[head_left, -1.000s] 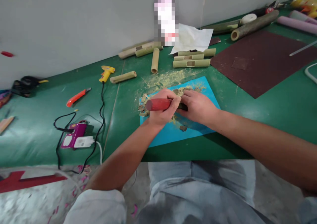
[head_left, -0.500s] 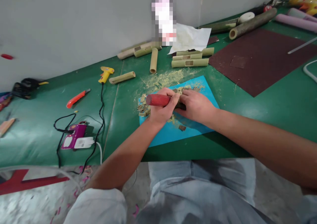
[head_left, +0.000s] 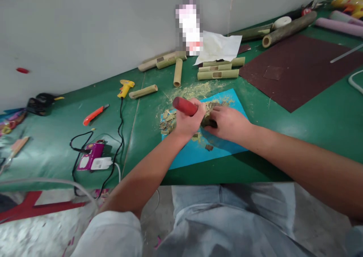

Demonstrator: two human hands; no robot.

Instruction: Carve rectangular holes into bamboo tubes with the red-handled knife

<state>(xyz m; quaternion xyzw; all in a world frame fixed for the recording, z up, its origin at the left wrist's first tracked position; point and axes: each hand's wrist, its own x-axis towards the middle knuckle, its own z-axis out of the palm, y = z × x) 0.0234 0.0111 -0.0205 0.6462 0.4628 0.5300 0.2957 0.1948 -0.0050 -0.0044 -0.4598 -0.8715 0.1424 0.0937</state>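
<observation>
My left hand [head_left: 189, 120] is closed round the red handle [head_left: 184, 105] of a tool whose working end is hidden behind the fingers. The handle tilts up towards the left. My right hand [head_left: 228, 121] grips a dark piece of bamboo [head_left: 210, 123], held low over a blue sheet [head_left: 187, 156]; much of the piece is covered by the fingers. Bamboo chips and shavings [head_left: 168, 121] lie around both hands, mostly on the left and far parts of the sheet. One small brown chip [head_left: 209, 147] sits nearer me.
Cut bamboo tubes [head_left: 217, 74] lie behind the sheet. A yellow glue gun [head_left: 124, 88], an orange utility knife [head_left: 95, 115] and a purple power adapter [head_left: 91, 156] with cords are on the left. A brown sheet [head_left: 295, 71] and a long bamboo pole [head_left: 289, 29] occupy the right.
The red handle has tipped more upright, its end now higher, as my left hand turned with it. My right hand stays on the bamboo. The view has shifted slightly.
</observation>
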